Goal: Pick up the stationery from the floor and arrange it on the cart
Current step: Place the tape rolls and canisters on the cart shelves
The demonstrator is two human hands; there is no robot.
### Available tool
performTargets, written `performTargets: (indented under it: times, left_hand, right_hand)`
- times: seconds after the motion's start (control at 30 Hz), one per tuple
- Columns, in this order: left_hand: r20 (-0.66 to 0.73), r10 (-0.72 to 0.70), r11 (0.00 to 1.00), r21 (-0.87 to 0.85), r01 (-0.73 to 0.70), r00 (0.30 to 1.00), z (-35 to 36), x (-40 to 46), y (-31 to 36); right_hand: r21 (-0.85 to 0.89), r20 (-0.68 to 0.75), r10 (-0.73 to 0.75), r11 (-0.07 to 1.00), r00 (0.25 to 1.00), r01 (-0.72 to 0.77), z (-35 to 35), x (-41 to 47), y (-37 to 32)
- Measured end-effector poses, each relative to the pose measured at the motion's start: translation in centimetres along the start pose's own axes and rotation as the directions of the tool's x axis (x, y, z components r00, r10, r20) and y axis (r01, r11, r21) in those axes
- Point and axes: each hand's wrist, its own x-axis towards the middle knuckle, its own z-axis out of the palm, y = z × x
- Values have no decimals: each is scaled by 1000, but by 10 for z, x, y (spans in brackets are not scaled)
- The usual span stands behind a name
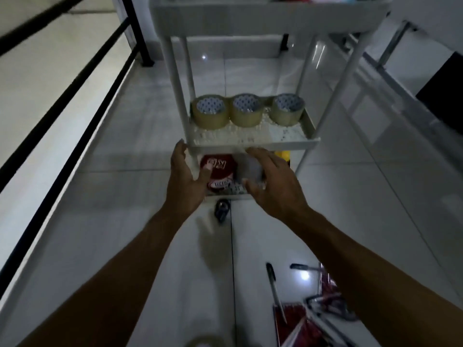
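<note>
Nearest, on the floor at the lower right, stationery waits: a pen (275, 294) lying lengthwise, a second dark pen or marker (300, 266) just beyond it, and a red-patterned heap (300, 324) of what may be notebooks or packets — too dim to tell. At the bottom edge a pale tape roll (203, 341) peeks in. Farther up the floor, just in front of the cart, lies a small black binder clip (221, 210).

Both arms reach forward to the cart's lowest shelf (233, 192). The right hand (270, 181) has its grip curled round a grey boxy thing (250, 169), thumb underneath, at the shelf's front. The left hand (184, 176) is spread, fingers relaxed, its thumb touching a red round tin (220, 171) that sits on that shelf. Something yellow (283, 154) shows behind the right hand.

Above, the middle shelf (250, 141) carries three rolls of clear packing tape (246, 110) in a row at its far side. The top shelf (263, 8) holds things cut off by the frame.

By my reading the job is partly done — tapes and tin placed, pens, clip and the red heap left.
</note>
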Motion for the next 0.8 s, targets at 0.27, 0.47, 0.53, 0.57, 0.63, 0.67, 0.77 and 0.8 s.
performTargets:
  times: [0.27, 0.47, 0.53, 0.57, 0.63, 0.67, 0.77, 0.8]
  left_hand:
    - [411, -207, 924, 380, 40, 888, -11, -159, -90]
    - [628, -534, 774, 632, 30, 566, -35, -248, -131]
    - [662, -496, 807, 591, 15, 562, -38, -262, -134]
    - [671, -460, 830, 557, 14, 582, -38, -268, -134]
    - [641, -393, 865, 500, 29, 659, -35, -271, -133]
    - [615, -384, 868, 495, 42, 689, -34, -270, -131]
    - [587, -351, 865, 501, 13, 730, -33, -257, -121]
    - [584, -313, 873, 487, -15, 749, -33, -248, -116]
  right_hand:
    - [5, 298, 124, 991, 946, -131, 51, -148, 13]
    - [1, 381, 144, 988, 913, -157, 74, -218, 2]
    - [-9, 412, 144, 988, 900, -153, 78, -230, -3]
    - [-25, 441, 153, 987, 885, -158, 80, -236, -5]
    - [-51, 486, 169, 985, 858, -165, 85, -247, -9]
    - [-63, 501, 171, 985, 848, -161, 87, -251, -11]
    - [-78, 547, 144, 990, 825, -121, 91, -255, -13]
    - [-75, 561, 115, 993, 820, -88, 90, -254, -13]
